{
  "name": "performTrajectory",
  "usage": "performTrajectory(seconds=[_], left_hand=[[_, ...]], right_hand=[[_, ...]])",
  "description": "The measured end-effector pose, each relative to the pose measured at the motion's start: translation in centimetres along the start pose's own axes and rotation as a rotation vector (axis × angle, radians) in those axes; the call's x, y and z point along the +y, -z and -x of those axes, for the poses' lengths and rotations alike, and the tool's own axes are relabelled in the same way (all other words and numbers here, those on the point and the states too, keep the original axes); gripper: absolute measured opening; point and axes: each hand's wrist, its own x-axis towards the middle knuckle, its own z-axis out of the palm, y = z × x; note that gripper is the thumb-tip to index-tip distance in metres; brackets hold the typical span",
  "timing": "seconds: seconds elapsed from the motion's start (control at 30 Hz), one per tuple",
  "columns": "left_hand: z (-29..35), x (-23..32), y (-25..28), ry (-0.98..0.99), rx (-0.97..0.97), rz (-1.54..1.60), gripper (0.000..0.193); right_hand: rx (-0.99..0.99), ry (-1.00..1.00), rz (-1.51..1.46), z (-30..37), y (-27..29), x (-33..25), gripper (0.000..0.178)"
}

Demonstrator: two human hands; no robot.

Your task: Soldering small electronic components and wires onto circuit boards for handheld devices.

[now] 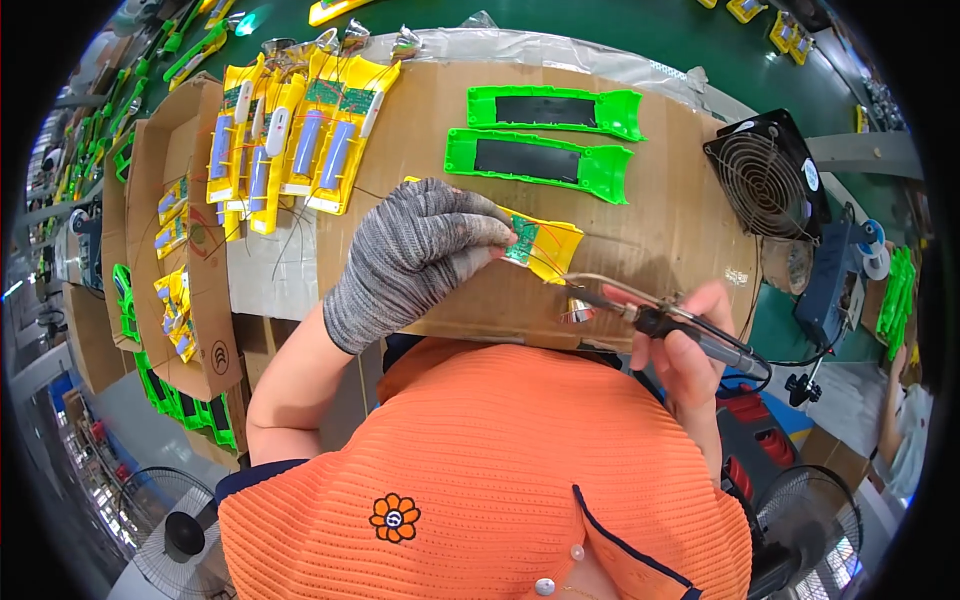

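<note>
My left hand (425, 240), in a grey knitted glove, is closed over a yellow plastic half-shell (557, 245), its fingertips pinched at the green circuit board (521, 240) inside. Much of the shell is hidden under the glove. In my bare right hand (690, 345) is a soldering iron (655, 322) with a thin metal guide tube along it and a black cable behind. Its tip points left toward the near edge of the shell; whether it touches cannot be made out. A small shiny reflector cup (577, 310) sits just below the tip.
Two green half-shells (540, 160) with black pads lie beyond my hands on the cardboard (670, 230). Several wired yellow shells with purple cells (335, 150) are piled at left, beside a cardboard box (215, 330). A black fan (765, 175) and a blue soldering station (830, 280) stand at right.
</note>
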Motion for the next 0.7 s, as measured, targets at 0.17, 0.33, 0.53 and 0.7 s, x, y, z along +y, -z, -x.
performTrajectory(seconds=[0.17, 0.33, 0.53, 0.7], left_hand=[[-0.2, 0.0, -0.2, 0.274, 0.037, 0.194, 0.02], [-1.0, 0.4, 0.5, 0.062, -0.091, -0.009, 0.02], [-1.4, 1.7, -0.1, 0.109, -0.086, -0.119, 0.021], [-1.8, 2.3, -0.2, 0.213, -0.167, -0.24, 0.02]], right_hand=[[0.021, -0.123, -0.022, -0.9, 0.2, 0.3, 0.018], [0.076, -0.162, -0.019, -1.4, 0.0, 1.2, 0.021], [0.054, -0.153, 0.006, -2.0, -0.3, 1.9, 0.018], [0.052, -0.21, 0.072, -2.2, -0.7, 1.6, 0.018]])
